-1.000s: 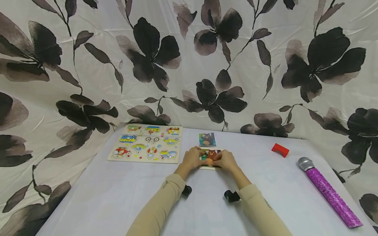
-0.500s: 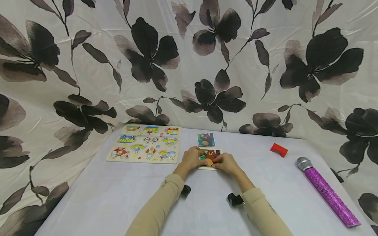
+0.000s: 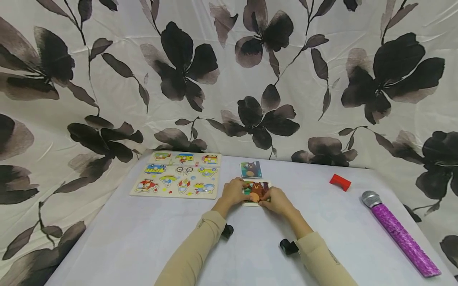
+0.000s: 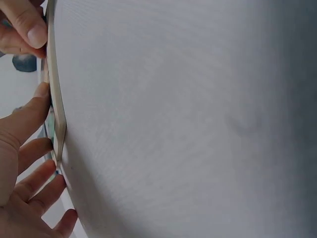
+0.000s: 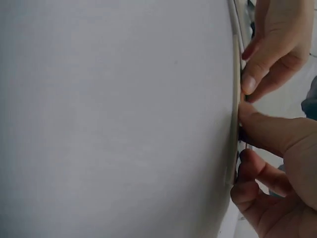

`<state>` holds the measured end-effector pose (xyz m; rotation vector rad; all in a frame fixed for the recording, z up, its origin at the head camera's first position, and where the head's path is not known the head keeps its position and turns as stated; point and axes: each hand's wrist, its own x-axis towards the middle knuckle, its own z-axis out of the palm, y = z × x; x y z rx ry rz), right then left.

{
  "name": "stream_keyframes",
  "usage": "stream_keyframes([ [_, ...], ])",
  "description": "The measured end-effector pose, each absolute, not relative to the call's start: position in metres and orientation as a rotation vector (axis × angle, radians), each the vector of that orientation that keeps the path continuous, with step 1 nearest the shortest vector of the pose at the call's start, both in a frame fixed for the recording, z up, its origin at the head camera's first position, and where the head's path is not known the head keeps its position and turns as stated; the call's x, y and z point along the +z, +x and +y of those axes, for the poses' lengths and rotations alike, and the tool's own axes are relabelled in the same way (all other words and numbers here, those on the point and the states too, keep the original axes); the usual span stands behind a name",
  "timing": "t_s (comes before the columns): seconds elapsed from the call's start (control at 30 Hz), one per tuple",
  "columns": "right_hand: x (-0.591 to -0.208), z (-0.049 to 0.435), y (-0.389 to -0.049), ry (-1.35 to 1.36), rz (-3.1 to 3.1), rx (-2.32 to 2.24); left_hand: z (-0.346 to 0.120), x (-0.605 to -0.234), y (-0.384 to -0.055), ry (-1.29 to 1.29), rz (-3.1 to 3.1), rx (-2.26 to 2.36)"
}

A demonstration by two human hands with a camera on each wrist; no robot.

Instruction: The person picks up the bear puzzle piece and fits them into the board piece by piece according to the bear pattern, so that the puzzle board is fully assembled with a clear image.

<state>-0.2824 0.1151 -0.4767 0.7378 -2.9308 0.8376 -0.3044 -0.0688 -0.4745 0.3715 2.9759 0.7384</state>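
A small wooden bear puzzle point(image 3: 257, 190) lies on the white table between both hands. My left hand point(image 3: 233, 192) rests at its left side. In the left wrist view, the left thumb point(image 4: 37, 106) touches the puzzle's face and the fairly straight fingers spread over its left edge. My right hand point(image 3: 279, 201) is at the lower right corner. Its thumb and curled index finger pinch a puzzle piece point(image 5: 242, 135) there, seen edge-on and mostly hidden. Just behind the puzzle lies a matching bear picture card point(image 3: 251, 169).
A wooden vehicle puzzle board point(image 3: 177, 174) lies at the back left. On the right are a red arched block point(image 3: 340, 182) and a toy microphone point(image 3: 400, 234) with a glittery purple handle. Floral cloth point(image 3: 222, 91) hangs behind the table.
My right hand has slid a little right and towards me, uncovering more of the puzzle's right side. The left hand stays in place at the left edge.
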Motion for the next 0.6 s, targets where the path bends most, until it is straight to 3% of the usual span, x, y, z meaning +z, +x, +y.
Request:
stream_keyframes([
  [0.47,-0.478,0.114,-0.269,0.754,-2.903,0.747,-0.072,-0.476,-0.302,0.398,2.965,0.722],
  [0.6,-0.479,0.121,-0.267,0.899,-2.842,0.732,-0.076,-0.482,-0.3,0.492,2.998,0.664],
])
